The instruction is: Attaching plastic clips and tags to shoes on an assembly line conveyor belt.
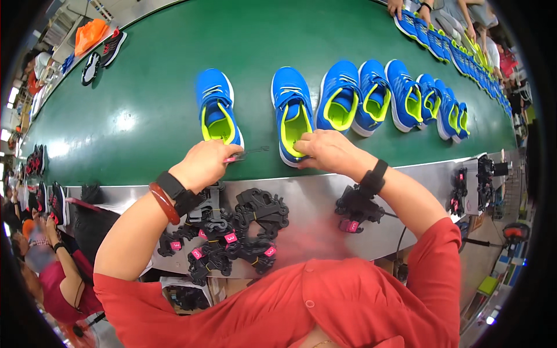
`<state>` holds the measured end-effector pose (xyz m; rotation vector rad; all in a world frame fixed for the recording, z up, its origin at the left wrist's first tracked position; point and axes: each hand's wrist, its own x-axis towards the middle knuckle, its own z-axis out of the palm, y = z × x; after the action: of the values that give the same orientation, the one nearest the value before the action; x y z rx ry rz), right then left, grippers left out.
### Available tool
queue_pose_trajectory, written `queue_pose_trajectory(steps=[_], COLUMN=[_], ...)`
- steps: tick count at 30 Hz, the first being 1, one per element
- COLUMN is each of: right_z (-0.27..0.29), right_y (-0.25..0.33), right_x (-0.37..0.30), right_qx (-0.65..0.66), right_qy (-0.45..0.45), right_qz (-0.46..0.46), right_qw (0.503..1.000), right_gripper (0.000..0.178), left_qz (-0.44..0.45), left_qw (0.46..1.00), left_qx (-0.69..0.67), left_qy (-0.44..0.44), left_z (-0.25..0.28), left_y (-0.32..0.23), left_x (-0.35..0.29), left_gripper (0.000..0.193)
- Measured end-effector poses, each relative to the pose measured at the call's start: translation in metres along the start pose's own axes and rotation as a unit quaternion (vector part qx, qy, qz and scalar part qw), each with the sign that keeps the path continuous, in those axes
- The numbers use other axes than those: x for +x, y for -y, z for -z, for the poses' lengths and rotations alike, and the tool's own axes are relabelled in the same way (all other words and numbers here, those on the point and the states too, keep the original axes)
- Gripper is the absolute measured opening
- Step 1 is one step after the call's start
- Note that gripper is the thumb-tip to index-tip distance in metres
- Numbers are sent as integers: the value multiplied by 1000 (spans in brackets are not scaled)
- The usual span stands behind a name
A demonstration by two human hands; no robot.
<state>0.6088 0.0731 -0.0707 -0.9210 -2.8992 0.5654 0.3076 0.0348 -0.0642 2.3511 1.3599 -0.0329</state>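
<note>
My left hand is closed at the heel of a blue sneaker with a lime-green lining. Out of its fingers sticks a thin dark plastic shoe hanger with a pink tag, somewhat blurred. Whether these fingers also touch the sneaker I cannot tell. My right hand pinches the heel collar of a second blue sneaker, its thumb inside the opening. Both sneakers lie toes away from me on the green belt. Right of them several matching sneakers stand in a row.
Bundles of black shoe hangers with pink tags lie on the metal ledge before me; another bundle sits under my right wrist. Dark shoes and an orange cloth are far left. Co-workers' hands reach over more blue sneakers far right.
</note>
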Motion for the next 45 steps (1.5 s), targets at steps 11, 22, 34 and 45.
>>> queue_pose_trajectory(steps=[11, 22, 34, 45], right_z=[9, -2, 27, -2], right_y=[26, 19, -14, 6], right_x=[62, 95, -58, -190], right_qx=[-116, 17, 265, 106], right_qy=[-110, -207, -23, 87], right_qz=[70, 17, -44, -172], right_qw=[985, 978, 963, 975], right_gripper=[28, 29, 9, 31], left_qz=[82, 42, 25, -173], left_qw=[994, 975, 967, 978], left_qx=[-65, -181, 168, 60], left_qy=[39, -119, -188, -99], left_z=[6, 16, 42, -1], left_y=[5, 18, -9, -85], left_x=[-3, -17, -11, 116], left_gripper=[30, 27, 36, 34])
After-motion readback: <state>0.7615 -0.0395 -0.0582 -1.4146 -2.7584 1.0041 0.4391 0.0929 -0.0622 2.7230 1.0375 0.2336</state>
